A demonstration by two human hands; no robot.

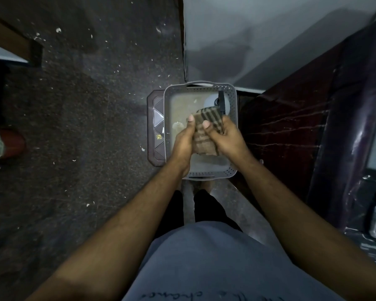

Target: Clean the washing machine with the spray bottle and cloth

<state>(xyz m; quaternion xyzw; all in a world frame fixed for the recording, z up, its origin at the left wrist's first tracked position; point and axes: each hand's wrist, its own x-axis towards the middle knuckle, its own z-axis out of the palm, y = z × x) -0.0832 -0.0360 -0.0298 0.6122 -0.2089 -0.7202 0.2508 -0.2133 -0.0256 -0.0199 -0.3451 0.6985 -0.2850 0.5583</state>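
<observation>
A folded brown checked cloth [206,131] is held between both hands over a grey perforated basket [169,101]. My left hand [183,141] grips its left side with the thumb on top. My right hand [223,136] grips its right side, thumb pressed on the fabric. In the basket's far right corner lies the spray bottle [218,101], white with a black nozzle, partly hidden by the cloth. The dark maroon washing machine [295,127] stands to the right, its side streaked with drips.
The basket sits on a brown plastic stool [155,127] on a dark speckled floor [85,105]. A pale wall [248,35] rises behind. My legs and feet are below the basket. A wooden frame edge [15,44] is at far left.
</observation>
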